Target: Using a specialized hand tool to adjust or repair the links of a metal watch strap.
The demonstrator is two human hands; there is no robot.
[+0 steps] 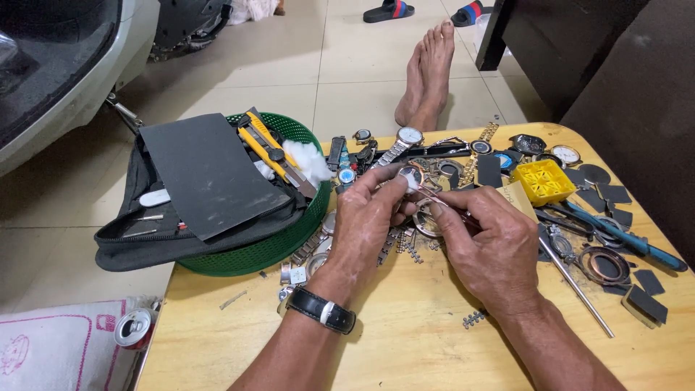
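The left hand [373, 217], a black-strapped wristwatch [321, 310] on its wrist, pinched a small round watch case [411, 176] between thumb and fingertips, holding it above the middle of the wooden table [405, 347]. The right hand [489, 242] was closed around thin tweezers [443, 202], whose tips reached up to the watch case. To the left, a green plastic basket [250, 253] hung partly over the table's edge; in it lay a yellow utility knife [271, 150], a wad of white cotton [308, 159] and a black zip pouch [137, 242] with a dark sheet of sandpaper [210, 174] resting on top. Farther right sat a small yellow tray [543, 181]; I couldn't tell what it held. Watches and loose dials [409, 137] were strewn along the far edge, with a metal rod [579, 289] and blue-handled pliers [630, 242] lying near the right hand. A drink can [134, 327] stood off the table's left corner.
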